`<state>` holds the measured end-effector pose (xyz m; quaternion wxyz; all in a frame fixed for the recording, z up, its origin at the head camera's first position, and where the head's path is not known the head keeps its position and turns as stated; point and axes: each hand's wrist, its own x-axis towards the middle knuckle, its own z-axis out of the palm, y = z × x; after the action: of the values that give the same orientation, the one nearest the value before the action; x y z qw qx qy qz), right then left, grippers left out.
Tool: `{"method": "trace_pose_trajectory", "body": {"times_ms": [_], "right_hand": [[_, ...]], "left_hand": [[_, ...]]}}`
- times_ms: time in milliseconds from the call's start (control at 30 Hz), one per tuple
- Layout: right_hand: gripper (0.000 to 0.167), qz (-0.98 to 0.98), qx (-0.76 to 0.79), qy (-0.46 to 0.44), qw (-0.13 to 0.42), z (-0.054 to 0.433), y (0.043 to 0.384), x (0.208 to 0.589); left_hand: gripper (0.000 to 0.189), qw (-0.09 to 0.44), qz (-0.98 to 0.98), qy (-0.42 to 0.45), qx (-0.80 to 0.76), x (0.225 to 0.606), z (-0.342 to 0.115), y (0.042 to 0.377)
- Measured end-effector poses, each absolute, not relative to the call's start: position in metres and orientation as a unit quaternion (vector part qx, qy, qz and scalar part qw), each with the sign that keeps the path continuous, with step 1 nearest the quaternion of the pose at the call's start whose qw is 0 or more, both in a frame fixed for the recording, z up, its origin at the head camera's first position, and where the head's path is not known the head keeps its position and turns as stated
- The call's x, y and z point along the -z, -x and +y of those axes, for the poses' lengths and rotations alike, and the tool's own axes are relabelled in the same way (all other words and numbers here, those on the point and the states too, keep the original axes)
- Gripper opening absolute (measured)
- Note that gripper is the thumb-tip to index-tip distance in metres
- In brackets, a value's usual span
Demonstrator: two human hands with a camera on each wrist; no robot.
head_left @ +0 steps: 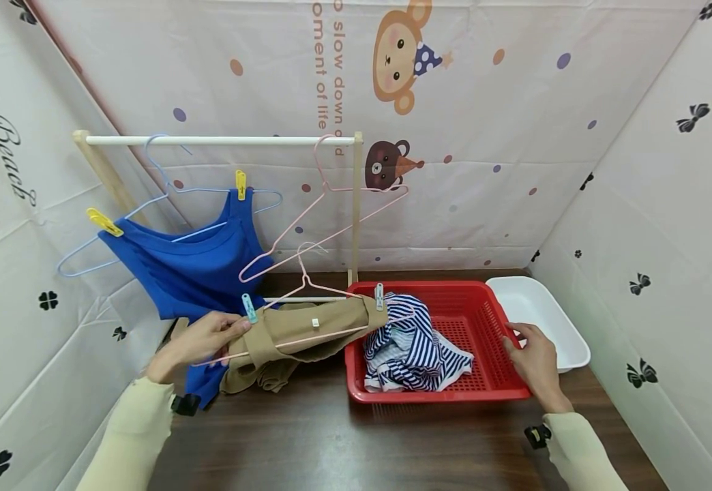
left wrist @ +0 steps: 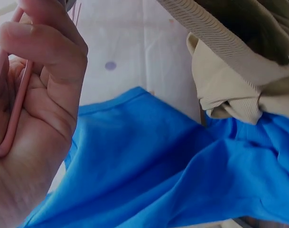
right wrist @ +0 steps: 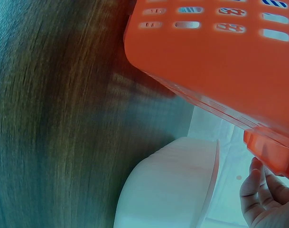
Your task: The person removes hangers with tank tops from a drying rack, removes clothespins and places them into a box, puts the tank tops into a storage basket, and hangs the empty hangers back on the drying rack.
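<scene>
In the head view my left hand point(head_left: 211, 337) grips the left end of a pink hanger point(head_left: 325, 335). A khaki garment point(head_left: 307, 331) hangs from that hanger, with a teal clothespin point(head_left: 249, 308) at one side and a pale one point(head_left: 379, 296) at the other. The left wrist view shows the fingers curled round the hanger's wire. My right hand point(head_left: 534, 358) grips the right rim of a red basket point(head_left: 497, 382), beneath which a gap shows in the right wrist view. Inside the basket lies crumpled striped clothing point(head_left: 414, 348).
A rack point(head_left: 221, 140) stands behind, holding a blue top point(head_left: 202, 252) pegged to a blue hanger point(head_left: 147, 198) with yellow clothespins point(head_left: 241, 184). Another pink hanger point(head_left: 325, 204) hangs at its right end. A white tub point(head_left: 543, 310) sits right of the basket on the wooden table point(head_left: 331, 443).
</scene>
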<state>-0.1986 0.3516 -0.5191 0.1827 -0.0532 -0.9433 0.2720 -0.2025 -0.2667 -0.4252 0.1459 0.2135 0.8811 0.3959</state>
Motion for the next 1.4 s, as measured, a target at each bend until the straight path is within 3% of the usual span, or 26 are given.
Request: {"method": "trace_pose_trajectory", "body": {"times_ms": [500, 933, 1400], "right_hand": [[0.033, -0.942, -0.267, 0.045, 0.197, 0.353, 0.199, 0.52], [0.035, -0.944, -0.267, 0.05, 0.188, 0.352, 0.199, 0.52], [0.035, -0.944, -0.266, 0.047, 0.188, 0.351, 0.199, 0.519]], "left_hand": [[0.037, 0.123, 0.866, -0.268, -0.405, 0.422, -0.23, 0.206], [0.024, -0.067, 0.859, -0.348, -0.369, 0.418, -0.197, 0.214], [0.018, -0.151, 0.851, -0.353, -0.358, 0.391, -0.158, 0.228]]}}
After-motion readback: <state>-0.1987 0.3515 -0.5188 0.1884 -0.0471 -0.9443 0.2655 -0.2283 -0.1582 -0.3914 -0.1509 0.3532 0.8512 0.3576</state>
